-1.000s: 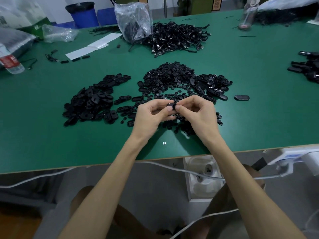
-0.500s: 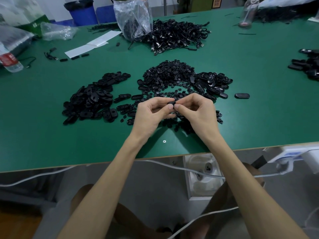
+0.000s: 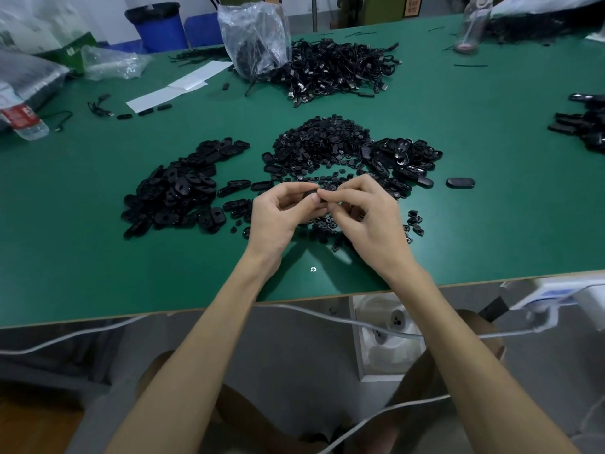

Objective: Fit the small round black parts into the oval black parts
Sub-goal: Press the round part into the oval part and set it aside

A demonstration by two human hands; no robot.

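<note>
Head view: what are the hands doing?
— The left hand [image 3: 278, 214] grips an oval part [image 3: 308, 194] at its fingertips, above the table [image 3: 98, 273]. The right hand [image 3: 370, 217] pinches the same part from the right.
— Its long axis?
— Fingers hide it, and the round piece too. The round parts [image 3: 322, 142] are heaped straight ahead, just beyond both hands, so I'd say the right reaches them sooner.

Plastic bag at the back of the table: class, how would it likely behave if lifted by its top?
Probably floppy: the bag is thin, clear and crumpled. Likely bottom-heavy, since its dark contents sit low. It may sag and swing rather than hold shape.
</note>
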